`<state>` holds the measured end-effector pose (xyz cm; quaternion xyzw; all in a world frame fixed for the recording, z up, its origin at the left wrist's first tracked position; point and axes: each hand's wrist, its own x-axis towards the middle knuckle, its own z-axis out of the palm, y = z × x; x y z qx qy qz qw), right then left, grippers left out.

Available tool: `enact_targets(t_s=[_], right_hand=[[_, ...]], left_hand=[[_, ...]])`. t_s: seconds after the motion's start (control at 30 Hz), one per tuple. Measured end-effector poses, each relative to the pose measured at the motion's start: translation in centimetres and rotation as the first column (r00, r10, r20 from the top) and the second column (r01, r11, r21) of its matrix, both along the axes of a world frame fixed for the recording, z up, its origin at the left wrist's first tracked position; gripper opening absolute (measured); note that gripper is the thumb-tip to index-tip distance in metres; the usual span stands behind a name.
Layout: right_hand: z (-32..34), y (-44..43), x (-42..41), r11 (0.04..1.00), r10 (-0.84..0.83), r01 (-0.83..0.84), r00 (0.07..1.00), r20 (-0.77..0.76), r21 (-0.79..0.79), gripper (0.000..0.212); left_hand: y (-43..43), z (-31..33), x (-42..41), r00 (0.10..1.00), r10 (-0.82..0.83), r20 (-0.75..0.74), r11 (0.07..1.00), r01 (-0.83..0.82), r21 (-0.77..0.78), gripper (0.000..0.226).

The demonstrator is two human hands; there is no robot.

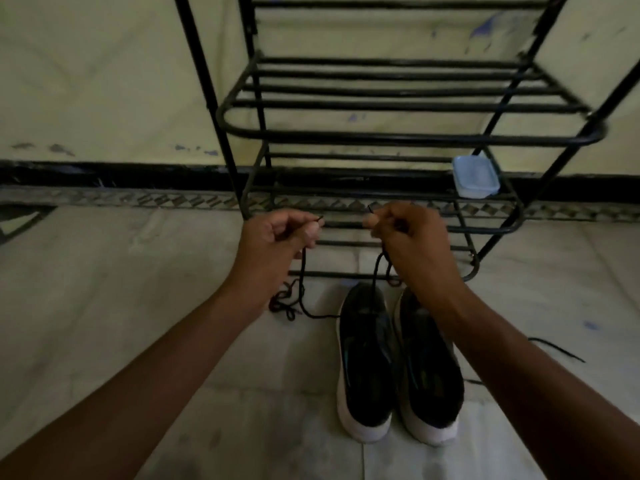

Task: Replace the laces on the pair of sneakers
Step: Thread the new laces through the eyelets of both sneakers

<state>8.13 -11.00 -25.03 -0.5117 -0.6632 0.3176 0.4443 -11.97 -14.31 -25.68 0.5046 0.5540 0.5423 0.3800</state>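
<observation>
As left hand [277, 233] and right hand [408, 230] each pinch an end of the black lace [303, 271] | level both ends above left sneaker [367, 358] before threading

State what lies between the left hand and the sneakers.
A black lace, hanging from the left hand and running to the sneakers, beside a tangle on the floor. Head view.

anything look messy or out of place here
A tangled lace lies heaped on the floor left of the sneakers, and a loose lace trails to their right. A plastic box sits on the rack, odd for a shoe shelf.
</observation>
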Motion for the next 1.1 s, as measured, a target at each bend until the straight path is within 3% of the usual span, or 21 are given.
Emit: enact_targets(t_s=[0.17,0.43,1.1], right_hand=[[5.5,0.8,2.0,0.983,-0.046,0.068,0.990,-0.130,0.172,0.011],[9.9,-0.3,3.5,0.964,-0.014,0.103,0.942,-0.336,0.246,0.009],[15.1,1.0,4.7,0.947,0.064,0.068,0.918,-0.392,0.314,0.011]], left_hand=[[1.7,6.1,2.7,0.997,-0.073,-0.001,0.993,0.072,0.097,0.007],[2.8,10.9,6.5,0.998,-0.042,0.050,0.973,0.029,0.228,0.007],[2.6,13.5,8.3,0.997,-0.074,0.035,0.973,0.065,0.221,0.006]])
